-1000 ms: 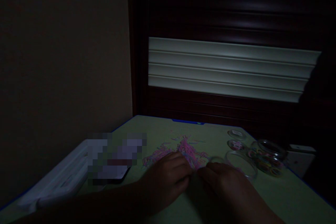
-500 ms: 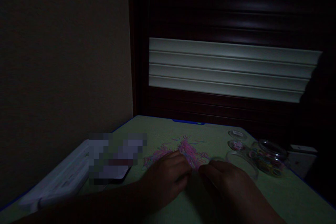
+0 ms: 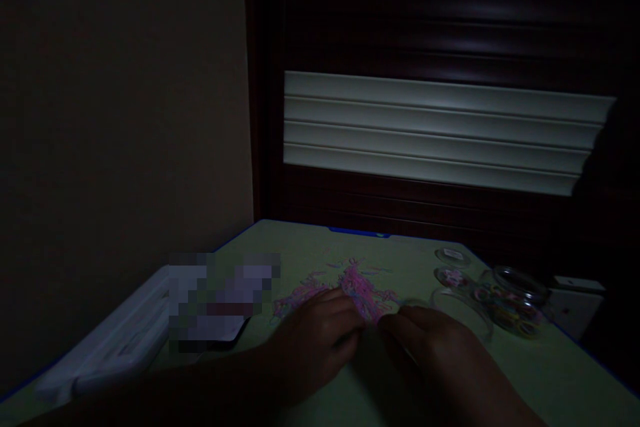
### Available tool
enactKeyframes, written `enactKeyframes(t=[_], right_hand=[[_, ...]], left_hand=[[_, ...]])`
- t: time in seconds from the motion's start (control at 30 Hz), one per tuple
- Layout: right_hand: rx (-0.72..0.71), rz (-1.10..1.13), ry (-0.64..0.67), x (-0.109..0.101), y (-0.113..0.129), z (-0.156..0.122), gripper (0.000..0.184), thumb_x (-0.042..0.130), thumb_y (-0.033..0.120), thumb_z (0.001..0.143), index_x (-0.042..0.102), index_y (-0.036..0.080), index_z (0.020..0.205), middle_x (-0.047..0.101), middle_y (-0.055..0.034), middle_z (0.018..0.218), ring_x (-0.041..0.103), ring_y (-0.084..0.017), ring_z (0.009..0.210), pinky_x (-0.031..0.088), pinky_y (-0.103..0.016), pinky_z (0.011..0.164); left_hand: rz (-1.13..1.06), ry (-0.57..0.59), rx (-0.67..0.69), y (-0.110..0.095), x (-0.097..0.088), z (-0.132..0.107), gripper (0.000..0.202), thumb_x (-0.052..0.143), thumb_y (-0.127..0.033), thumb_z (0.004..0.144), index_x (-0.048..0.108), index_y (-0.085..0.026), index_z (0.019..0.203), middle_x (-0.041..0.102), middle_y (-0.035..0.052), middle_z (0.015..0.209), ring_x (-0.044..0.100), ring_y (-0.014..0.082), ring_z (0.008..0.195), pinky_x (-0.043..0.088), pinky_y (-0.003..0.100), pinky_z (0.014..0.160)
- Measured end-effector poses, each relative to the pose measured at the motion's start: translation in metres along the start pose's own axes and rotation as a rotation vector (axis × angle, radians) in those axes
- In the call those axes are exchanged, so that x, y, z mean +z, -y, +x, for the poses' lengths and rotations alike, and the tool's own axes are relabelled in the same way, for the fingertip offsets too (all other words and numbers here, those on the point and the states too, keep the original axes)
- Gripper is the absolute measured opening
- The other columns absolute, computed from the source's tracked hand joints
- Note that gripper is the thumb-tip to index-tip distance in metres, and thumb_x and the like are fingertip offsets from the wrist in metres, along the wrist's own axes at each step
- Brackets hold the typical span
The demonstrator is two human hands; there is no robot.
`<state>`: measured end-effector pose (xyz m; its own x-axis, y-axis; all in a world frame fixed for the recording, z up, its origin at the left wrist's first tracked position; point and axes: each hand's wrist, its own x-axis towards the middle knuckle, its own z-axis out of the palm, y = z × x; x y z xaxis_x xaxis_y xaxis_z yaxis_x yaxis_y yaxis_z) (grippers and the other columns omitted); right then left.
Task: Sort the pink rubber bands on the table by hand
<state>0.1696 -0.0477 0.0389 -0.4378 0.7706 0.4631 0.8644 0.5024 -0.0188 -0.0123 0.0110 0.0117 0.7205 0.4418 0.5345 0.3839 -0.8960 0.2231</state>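
The room is very dark. A pile of small pink and pastel loops (image 3: 357, 287) lies on a pale green table (image 3: 310, 247). My left hand (image 3: 313, 340) rests at the pile's near edge with its fingers curled. My right hand (image 3: 430, 347) lies just beside it, fingers bent and pinched toward the left hand's fingertips. What the fingers hold, if anything, is too dark to make out. A clear jar (image 3: 513, 303) with coloured loops lies on its side to the right of my right hand.
Two small round clear lids or dishes (image 3: 450, 265) sit near the jar, and a larger clear dish (image 3: 463, 313) lies by my right hand. A blurred patch covers items at the left (image 3: 223, 300). A white tray (image 3: 115, 347) runs along the table's left edge. A wall and dark shutter stand behind.
Both hands have shifted only slightly at the near edge of the pile; the fingertips have stayed close together. Nothing else has moved.
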Motion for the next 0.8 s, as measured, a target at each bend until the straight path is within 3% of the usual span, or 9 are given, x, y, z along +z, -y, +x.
enactKeyframes(t=[0.23, 0.4, 0.53, 0.8], right_hand=[[-0.015, -0.236, -0.126, -0.005, -0.004, -0.002, 0.025, 0.052, -0.004, 0.063, 0.059, 0.019, 0.071, 0.058, -0.0008, 0.064, 0.054, -0.017, 0.058, 0.033, -0.028, 0.054], [0.115, -0.465, -0.073, -0.026, -0.003, -0.003, 0.031, 0.047, -0.005, 0.066, 0.062, 0.017, 0.081, 0.062, -0.0047, 0.074, 0.057, -0.023, 0.069, 0.04, -0.034, 0.064], [0.209, -0.615, -0.057, -0.037, -0.009, -0.006, 0.029, 0.045, -0.003, 0.066, 0.063, 0.014, 0.082, 0.063, -0.011, 0.08, 0.058, -0.026, 0.07, 0.042, -0.037, 0.062], [0.32, -0.654, 0.008, -0.041, -0.017, -0.011, 0.031, 0.041, -0.003, 0.067, 0.063, 0.012, 0.084, 0.063, -0.013, 0.077, 0.059, -0.028, 0.072, 0.043, -0.039, 0.063]], left_hand=[[0.07, 0.04, 0.013, 0.002, 0.002, 0.001, 0.012, 0.047, -0.007, 0.082, 0.054, -0.016, 0.079, 0.055, 0.0013, 0.078, 0.048, 0.0149, 0.077, 0.035, 0.028, 0.072], [0.083, 0.04, 0.027, 0.001, 0.002, 0.001, 0.012, 0.046, -0.01, 0.084, 0.055, -0.015, 0.079, 0.056, 0.0019, 0.077, 0.048, 0.0152, 0.076, 0.036, 0.028, 0.071], [0.065, 0.033, 0.04, 0.002, 0.002, 0.001, 0.013, 0.045, -0.01, 0.085, 0.057, -0.015, 0.082, 0.057, 0.0029, 0.078, 0.049, 0.0156, 0.077, 0.036, 0.029, 0.072], [0.066, 0.059, 0.035, 0.002, 0.001, 0.001, 0.013, 0.045, -0.008, 0.084, 0.057, -0.015, 0.081, 0.057, 0.0028, 0.078, 0.049, 0.0153, 0.077, 0.036, 0.028, 0.074]])
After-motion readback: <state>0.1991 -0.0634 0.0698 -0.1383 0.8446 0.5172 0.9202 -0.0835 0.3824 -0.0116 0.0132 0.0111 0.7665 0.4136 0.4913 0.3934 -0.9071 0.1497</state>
